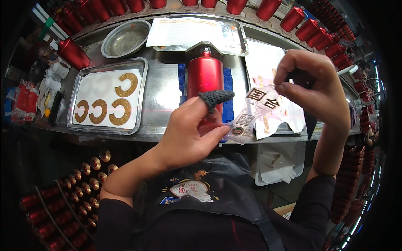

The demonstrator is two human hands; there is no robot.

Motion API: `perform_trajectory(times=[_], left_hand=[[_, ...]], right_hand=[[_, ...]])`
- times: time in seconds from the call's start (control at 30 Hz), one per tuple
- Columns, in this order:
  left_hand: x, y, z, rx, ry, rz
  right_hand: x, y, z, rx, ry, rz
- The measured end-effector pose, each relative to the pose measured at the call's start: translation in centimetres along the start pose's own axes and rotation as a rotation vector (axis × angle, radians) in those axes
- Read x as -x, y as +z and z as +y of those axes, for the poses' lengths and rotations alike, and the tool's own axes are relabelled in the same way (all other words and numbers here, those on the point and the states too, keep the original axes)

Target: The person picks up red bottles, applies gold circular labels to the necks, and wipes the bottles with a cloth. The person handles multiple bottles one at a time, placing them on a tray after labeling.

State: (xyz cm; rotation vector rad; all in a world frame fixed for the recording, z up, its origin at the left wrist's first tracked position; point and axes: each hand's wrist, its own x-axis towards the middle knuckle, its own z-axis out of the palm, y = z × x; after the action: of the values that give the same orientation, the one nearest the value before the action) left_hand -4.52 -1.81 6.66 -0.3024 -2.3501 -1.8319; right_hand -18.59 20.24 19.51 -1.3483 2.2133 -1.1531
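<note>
Left hand point(188, 131) and right hand point(312, 85) pinch edges of a clear decal point(257, 108), its clearance from the red bottle point(205, 75) uncertain.

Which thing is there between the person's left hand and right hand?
In the head view, a clear decal with dark markings lies between the left hand and the right hand; its ends meet both hands' fingertips.
</note>
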Motion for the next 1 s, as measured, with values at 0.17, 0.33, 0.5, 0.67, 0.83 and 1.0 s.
perform_trajectory(times=[0.17, 0.33, 0.5, 0.67, 0.83, 1.0], left_hand=[[2.1, -0.8, -2.2, 0.286, -0.332, 0.162], [2.2, -1.3, -4.5, 0.309, -0.423, 0.245], [2.2, -1.6, -5.3, 0.314, -0.420, 0.239], [2.3, -2.0, -6.4, 0.339, -0.404, 0.231], [3.1, -2.8, -7.1, 0.348, -0.448, 0.193], [3.1, -3.5, -6.6, -0.209, -0.335, 0.384]], right_hand=[[-4.7, 2.8, 3.7, -0.039, 0.090, -0.098], [-8.3, 5.1, 10.3, -0.021, -0.095, -0.128], [-5.9, 8.1, 11.4, 0.078, 0.094, 0.379], [1.8, 13.6, 8.6, 0.237, 0.187, 0.404], [4.6, 16.2, 7.3, 0.237, 0.227, 0.211], [2.4, 14.2, 6.0, 0.222, 0.332, 0.174]])
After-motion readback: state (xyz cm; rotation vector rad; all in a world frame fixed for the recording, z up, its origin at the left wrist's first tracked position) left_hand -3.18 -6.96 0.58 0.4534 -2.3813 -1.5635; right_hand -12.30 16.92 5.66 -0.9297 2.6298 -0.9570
